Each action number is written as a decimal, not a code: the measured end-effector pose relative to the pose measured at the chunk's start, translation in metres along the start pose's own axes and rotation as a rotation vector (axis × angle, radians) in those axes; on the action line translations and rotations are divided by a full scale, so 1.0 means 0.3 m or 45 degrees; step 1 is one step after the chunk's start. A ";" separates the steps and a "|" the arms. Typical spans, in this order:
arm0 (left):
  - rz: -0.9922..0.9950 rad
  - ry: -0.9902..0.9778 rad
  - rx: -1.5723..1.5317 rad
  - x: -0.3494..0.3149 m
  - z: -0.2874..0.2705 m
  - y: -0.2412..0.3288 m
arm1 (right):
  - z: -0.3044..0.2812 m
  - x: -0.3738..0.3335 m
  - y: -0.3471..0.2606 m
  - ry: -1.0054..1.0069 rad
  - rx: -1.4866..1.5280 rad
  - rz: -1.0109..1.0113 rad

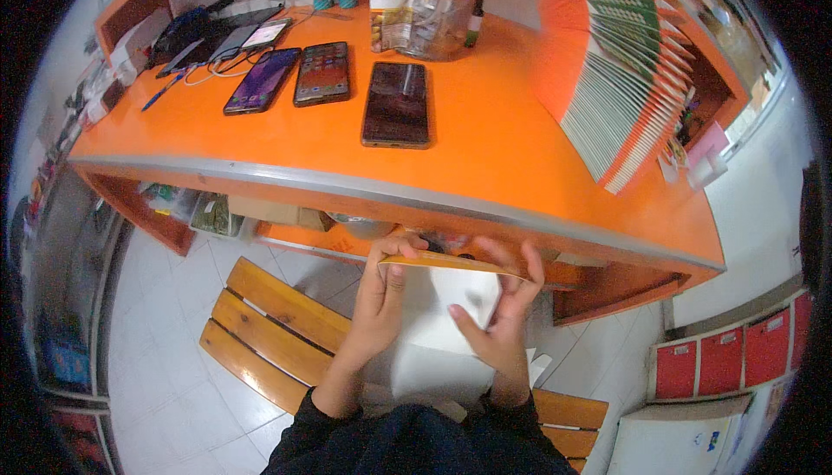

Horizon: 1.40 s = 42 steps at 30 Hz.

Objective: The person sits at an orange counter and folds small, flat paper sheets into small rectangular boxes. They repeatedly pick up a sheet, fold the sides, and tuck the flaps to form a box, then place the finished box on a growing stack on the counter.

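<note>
Below the desk's front edge, over my lap, I hold a white paper sheet (pixel 442 310) whose far edge is folded and shows an orange strip. My left hand (pixel 381 302) grips its left corner, the thumb on the white face and the fingers behind. At the right edge is my right hand (pixel 510 315), thumb lying over the white face and fingers curled around the far corner, slightly blurred. More white paper (pixel 433 375) hangs down toward my lap. A fanned stack of folded orange, white and green paper pieces (pixel 615 76) stands on the desk to the right.
On the orange desk (pixel 485 120) lie several phones, one dark phone (pixel 396 104) nearest the middle. Behind stands a clear jar with a red lid (pixel 433 11). Cables and a blue pen (pixel 163 92) lie at left. A slatted wooden bench (pixel 269 328) is beneath me; red drawers (pixel 721 361) stand at right.
</note>
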State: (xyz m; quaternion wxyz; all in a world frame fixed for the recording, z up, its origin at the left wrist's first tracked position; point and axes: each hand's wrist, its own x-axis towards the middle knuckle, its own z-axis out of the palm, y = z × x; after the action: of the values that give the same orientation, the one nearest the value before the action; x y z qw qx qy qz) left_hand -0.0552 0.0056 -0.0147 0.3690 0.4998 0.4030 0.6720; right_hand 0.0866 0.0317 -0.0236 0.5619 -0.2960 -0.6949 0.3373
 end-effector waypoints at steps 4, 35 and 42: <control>0.341 0.403 0.791 -0.005 0.029 -0.056 | 0.006 -0.015 0.035 -0.160 -0.229 0.031; 0.122 0.301 -0.155 -0.074 0.076 -0.071 | 0.073 -0.001 -0.022 0.050 -0.241 0.086; 0.166 0.364 -0.162 -0.080 0.066 -0.086 | 0.091 -0.030 -0.011 -0.237 -0.526 -0.270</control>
State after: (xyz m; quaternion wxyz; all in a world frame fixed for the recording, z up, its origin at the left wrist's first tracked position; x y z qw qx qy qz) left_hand -0.0281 -0.0021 -0.0435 0.2945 0.3998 0.3749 0.7829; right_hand 0.0613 0.0190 -0.0300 0.4553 -0.2978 -0.8250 0.1529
